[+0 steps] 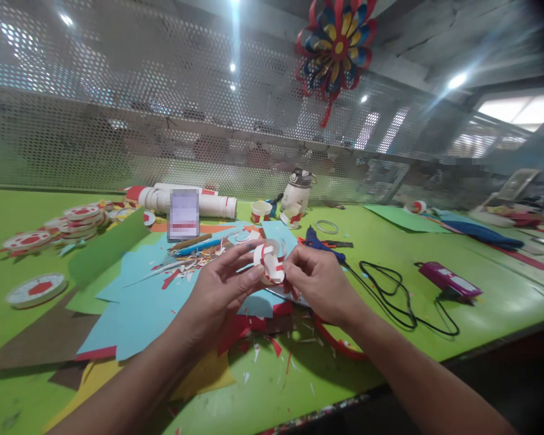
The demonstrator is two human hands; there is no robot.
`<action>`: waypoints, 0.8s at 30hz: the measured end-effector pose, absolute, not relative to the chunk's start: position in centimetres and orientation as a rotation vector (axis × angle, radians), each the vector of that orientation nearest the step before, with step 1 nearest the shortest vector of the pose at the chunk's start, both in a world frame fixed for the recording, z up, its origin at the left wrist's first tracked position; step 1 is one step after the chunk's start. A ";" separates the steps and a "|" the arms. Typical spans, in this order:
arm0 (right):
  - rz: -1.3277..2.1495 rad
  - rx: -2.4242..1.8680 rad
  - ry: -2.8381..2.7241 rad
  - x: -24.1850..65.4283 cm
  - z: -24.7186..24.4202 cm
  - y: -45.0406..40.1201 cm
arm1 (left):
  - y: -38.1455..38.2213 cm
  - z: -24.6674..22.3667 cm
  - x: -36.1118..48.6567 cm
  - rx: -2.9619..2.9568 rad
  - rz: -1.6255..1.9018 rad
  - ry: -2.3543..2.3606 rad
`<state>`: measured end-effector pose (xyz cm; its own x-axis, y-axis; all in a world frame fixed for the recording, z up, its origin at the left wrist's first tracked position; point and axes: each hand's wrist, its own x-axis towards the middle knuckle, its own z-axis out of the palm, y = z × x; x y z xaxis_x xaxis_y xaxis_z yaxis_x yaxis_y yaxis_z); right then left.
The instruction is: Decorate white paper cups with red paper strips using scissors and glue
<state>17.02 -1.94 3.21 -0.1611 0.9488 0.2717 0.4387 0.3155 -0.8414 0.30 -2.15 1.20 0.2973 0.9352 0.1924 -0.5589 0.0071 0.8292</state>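
Between my two hands is a small white paper cup (269, 266) with red bands, its wall cut and folded in places. My left hand (226, 278) grips it from the left, thumb in front and fingers behind. On the other side my right hand (320, 278) is closed in a pinch at the cup's right edge; what exactly lies between those fingertips is partly hidden. Beneath the hands lie light-blue paper sheets (140, 320) and red paper scraps (240, 332).
Behind stand two more paper cups (261, 211), a bottle (297, 192), a phone (184, 214) and white rolls (213, 204). Red-and-white discs (36, 290) lie left. Right are a blue-handled tool (320, 241), a black cable (390, 302) and a purple device (451, 282).
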 end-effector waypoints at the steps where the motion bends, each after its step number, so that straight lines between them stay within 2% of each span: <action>1: 0.767 -1.254 -1.752 17.0 3.2 -2.0 | -2.2 1.2 0.3 0.987 1.242 0.492; 24: 0.781 -1.267 -1.747 18.2 4.6 -1.7 | -1.9 0.9 -0.1 0.900 1.181 0.440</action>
